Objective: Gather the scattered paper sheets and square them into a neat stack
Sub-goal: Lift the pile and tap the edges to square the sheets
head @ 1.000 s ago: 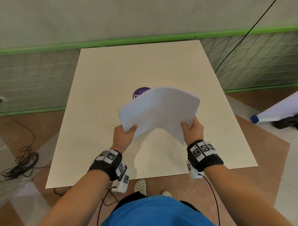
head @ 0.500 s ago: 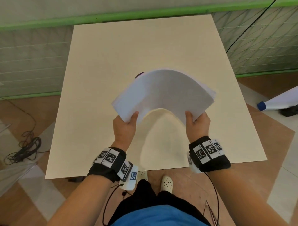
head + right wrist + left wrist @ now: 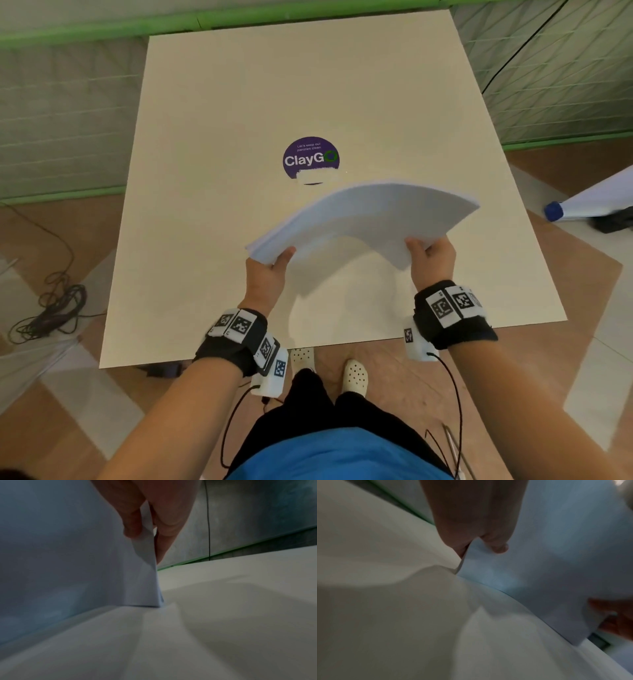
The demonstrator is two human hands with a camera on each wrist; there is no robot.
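A stack of white paper sheets (image 3: 366,219) arches upward above the near half of the cream table (image 3: 212,171). My left hand (image 3: 270,270) pinches its near left corner, thumb on top. My right hand (image 3: 431,257) pinches the near right corner the same way. In the left wrist view the paper stack (image 3: 556,547) sits between my thumb and fingers (image 3: 498,545), its lower edge close to the table. In the right wrist view the paper stack (image 3: 68,547) hangs from my fingers (image 3: 135,524), and its corner touches the table (image 3: 240,601).
A round purple ClayGO sticker (image 3: 310,159) lies at the table's centre, just beyond the sheets. Coiled black cables (image 3: 51,308) lie on the floor at left. A white pole with a blue cap (image 3: 555,210) lies on the floor at right. My feet (image 3: 354,377) stand at the table's near edge.
The stack has dropped toward the table and flattened out from a steeper tilt, uncovering the purple sticker behind it. Both hands keep their pinch on the near corners.
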